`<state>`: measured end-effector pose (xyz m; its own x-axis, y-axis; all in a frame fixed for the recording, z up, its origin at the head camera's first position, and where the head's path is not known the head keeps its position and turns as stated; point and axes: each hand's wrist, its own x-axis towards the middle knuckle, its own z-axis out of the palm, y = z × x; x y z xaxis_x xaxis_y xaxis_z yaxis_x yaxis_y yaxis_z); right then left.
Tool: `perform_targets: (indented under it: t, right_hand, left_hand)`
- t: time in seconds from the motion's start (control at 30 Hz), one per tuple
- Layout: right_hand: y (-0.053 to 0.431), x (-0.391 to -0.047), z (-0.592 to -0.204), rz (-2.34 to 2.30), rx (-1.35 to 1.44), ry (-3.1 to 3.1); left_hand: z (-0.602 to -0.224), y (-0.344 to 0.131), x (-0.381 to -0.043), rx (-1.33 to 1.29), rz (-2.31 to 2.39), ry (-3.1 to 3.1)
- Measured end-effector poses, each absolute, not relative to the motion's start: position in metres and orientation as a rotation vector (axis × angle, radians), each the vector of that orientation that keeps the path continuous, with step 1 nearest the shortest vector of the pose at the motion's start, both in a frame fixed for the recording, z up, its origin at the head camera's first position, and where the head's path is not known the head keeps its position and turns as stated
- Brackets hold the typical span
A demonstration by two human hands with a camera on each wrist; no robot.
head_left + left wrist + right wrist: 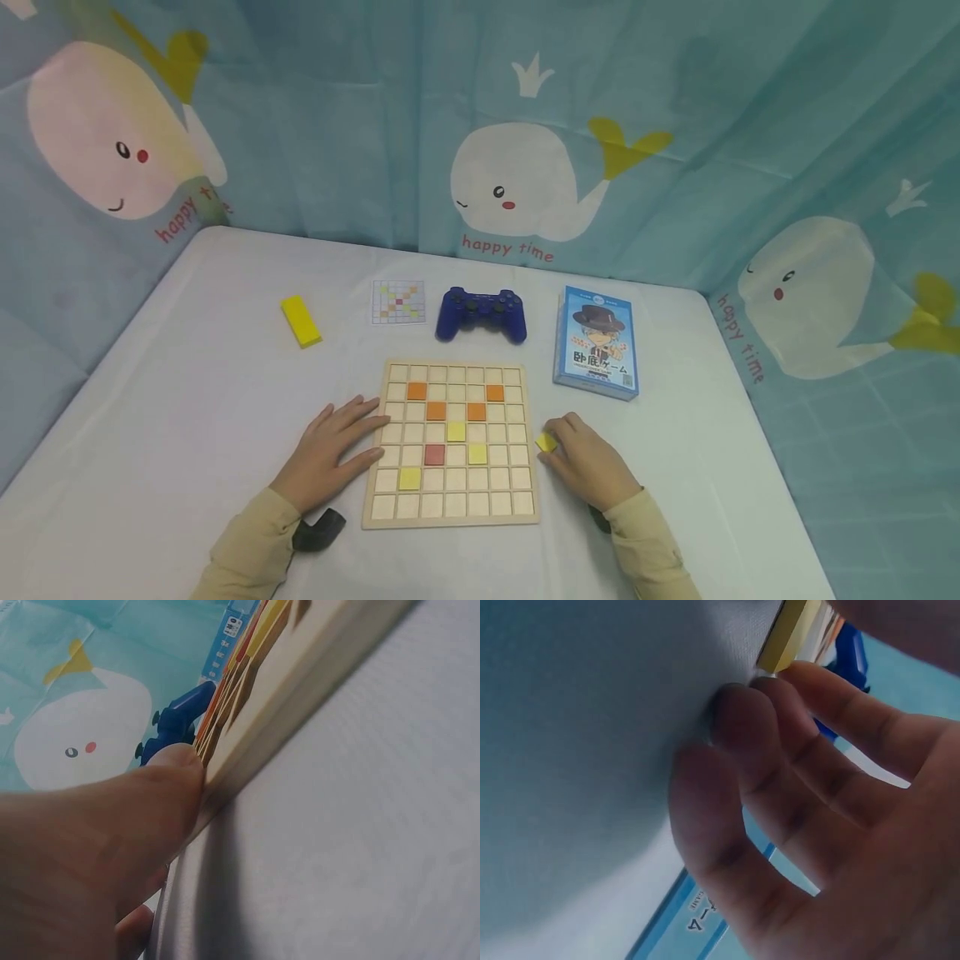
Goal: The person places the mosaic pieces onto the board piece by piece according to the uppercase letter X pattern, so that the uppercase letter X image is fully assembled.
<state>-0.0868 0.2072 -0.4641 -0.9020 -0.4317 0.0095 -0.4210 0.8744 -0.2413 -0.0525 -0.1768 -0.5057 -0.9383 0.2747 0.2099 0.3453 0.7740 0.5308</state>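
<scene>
A wooden grid board (456,480) lies flat on the table. Several orange tiles (416,391) sit in its upper cells, with a yellow tile (456,432) in the centre. Below the centre are a red tile (434,454) and a yellow one to its right; another yellow lies at lower left. My left hand (324,454) rests against the board's left edge, fingertips on the rim; its thumb (176,780) meets the side in the left wrist view. Just off the right edge, my right hand (592,458) pinches a loose yellow tile (547,442) between thumb and fingers.
Behind the board lie a small printed pattern card (398,302) and a blue game controller (481,313). A blue card-game box (597,342) is at back right, a yellow block (302,321) at back left. A whale-print curtain (360,150) surrounds the white table.
</scene>
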Motion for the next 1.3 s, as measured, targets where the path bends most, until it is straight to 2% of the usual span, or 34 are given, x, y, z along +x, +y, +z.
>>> perform_targets:
  t: [0.73,1.0,1.3]
  right_hand:
    - [0.197,-0.08,-0.447,-0.474,-0.813,2.977]
    - [0.183,-0.073,-0.45,-0.563,-1.057,2.88]
    - [0.175,-0.064,-0.456,-0.538,-1.173,2.795]
  left_hand:
    - [-0.508,-0.178,-0.052,-0.506,-0.894,-2.839]
    - [-0.506,-0.177,-0.053,-0.512,-0.895,-2.841]
    - [-0.505,-0.177,-0.052,-0.515,-0.899,-2.835]
